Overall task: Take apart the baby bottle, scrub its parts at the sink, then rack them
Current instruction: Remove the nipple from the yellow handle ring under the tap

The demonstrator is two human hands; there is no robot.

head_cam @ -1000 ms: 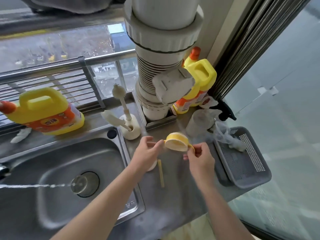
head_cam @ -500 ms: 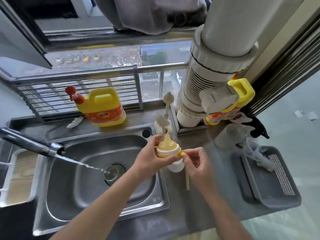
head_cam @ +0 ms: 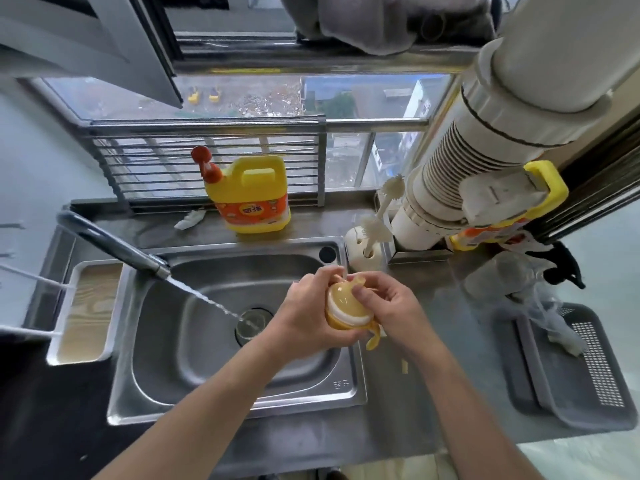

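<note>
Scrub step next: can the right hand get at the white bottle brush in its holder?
Likely not yet: the right hand and left hand both grip the yellow plastic bottle top. Freed, nothing stands between it and the white bottle brush.

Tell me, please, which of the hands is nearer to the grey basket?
Right. The right hand holds the bottle top on the side facing the grey basket; the left hand grips it from the sink side.

soap jug [head_cam: 255, 199] behind sink [head_cam: 194, 389], basket [head_cam: 588, 372] right
</note>
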